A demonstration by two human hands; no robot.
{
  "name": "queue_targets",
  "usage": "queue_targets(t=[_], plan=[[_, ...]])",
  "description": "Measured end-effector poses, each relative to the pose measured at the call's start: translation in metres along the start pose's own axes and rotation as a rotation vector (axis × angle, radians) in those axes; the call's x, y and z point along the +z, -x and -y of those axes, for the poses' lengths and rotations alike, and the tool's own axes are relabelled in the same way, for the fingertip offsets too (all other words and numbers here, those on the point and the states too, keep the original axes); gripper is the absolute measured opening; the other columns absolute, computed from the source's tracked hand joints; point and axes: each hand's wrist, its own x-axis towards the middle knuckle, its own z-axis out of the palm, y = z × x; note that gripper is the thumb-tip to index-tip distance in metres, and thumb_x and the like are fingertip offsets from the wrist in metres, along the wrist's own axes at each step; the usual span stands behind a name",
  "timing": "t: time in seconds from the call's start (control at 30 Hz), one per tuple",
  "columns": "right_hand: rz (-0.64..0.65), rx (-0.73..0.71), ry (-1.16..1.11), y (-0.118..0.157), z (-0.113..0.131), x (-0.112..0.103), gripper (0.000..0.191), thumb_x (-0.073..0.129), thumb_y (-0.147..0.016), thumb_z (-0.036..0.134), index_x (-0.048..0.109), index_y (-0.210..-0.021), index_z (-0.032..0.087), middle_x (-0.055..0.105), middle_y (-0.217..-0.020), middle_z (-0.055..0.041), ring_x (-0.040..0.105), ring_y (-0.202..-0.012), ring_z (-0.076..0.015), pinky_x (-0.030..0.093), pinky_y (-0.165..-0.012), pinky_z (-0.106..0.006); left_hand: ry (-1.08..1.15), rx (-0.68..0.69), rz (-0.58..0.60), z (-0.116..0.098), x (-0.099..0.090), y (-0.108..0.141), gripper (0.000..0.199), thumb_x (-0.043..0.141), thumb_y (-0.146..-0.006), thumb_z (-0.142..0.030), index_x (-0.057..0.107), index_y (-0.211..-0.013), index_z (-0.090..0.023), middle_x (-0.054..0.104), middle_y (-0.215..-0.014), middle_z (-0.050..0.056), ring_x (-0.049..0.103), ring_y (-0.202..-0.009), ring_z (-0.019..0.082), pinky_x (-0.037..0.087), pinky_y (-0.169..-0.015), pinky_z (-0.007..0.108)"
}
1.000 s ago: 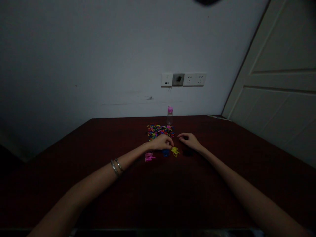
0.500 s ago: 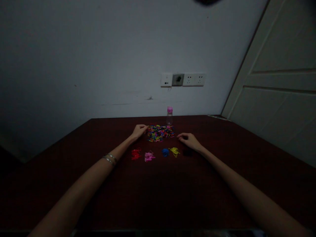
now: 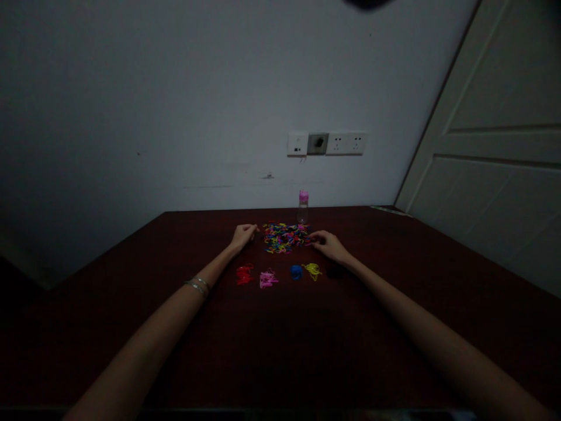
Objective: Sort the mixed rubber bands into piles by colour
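Observation:
A mixed pile of small coloured bands point(image 3: 284, 237) lies on the dark red table. Just left of it is my left hand point(image 3: 243, 235), thumb and index finger pinched together; anything between them is too small to make out. My right hand point(image 3: 329, 245) reaches the pile's right edge, fingers curved and apart, with nothing visible in them. Nearer to me lie sorted heaps: red bands point(image 3: 244, 274), pink bands point(image 3: 267, 279), blue bands point(image 3: 296, 272) and yellow bands point(image 3: 312, 271). A dark heap point(image 3: 335, 272) sits beneath my right wrist, hard to see.
Behind the pile stands a clear bottle with a pink cap point(image 3: 303, 207). The table point(image 3: 280, 345) meets a pale wall with sockets point(image 3: 325, 144). A white panelled door point(image 3: 495, 175) is on the right.
My right hand has moved left to the pile's edge. My left hand has drawn slightly left, away from the pile. The whole view has shifted a little.

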Motion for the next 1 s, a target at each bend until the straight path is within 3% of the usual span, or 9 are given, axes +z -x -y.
queue_targets(t=[0.4, 0.7, 1.0], plan=[[0.12, -0.023, 0.101, -0.016, -0.008, 0.0, 0.025, 0.05, -0.07, 0.014, 0.062, -0.092, 0.013, 0.061, -0.074, -0.0027, 0.055, -0.066, -0.0117, 0.042, -0.063, -0.022, -0.005, 0.014, -0.019, -0.007, 0.001, 0.005, 0.034, 0.046, -0.071, -0.039, 0.061, -0.065, -0.01, 0.039, -0.038, -0.004, 0.034, -0.037, 0.006, 0.023, -0.042, 0.02], [0.103, -0.045, 0.198, -0.016, -0.011, 0.001, 0.029, 0.047, -0.072, 0.013, 0.062, -0.096, 0.018, 0.064, -0.086, -0.0046, 0.056, -0.074, -0.0139, 0.042, -0.069, -0.024, -0.013, 0.03, -0.016, -0.002, 0.001, 0.003, 0.035, 0.043, -0.073, -0.04, 0.061, -0.067, -0.011, 0.039, -0.039, -0.005, 0.035, -0.039, 0.007, 0.025, -0.042, 0.019], [0.061, -0.073, 0.141, -0.011, -0.003, -0.004, 0.027, 0.044, -0.076, 0.016, 0.058, -0.099, 0.016, 0.06, -0.078, -0.0036, 0.055, -0.071, -0.0134, 0.042, -0.068, -0.025, -0.048, 0.034, -0.031, -0.005, 0.0, 0.005, 0.035, 0.043, -0.073, -0.04, 0.061, -0.065, -0.011, 0.041, -0.039, -0.004, 0.036, -0.04, 0.008, 0.026, -0.043, 0.02]])
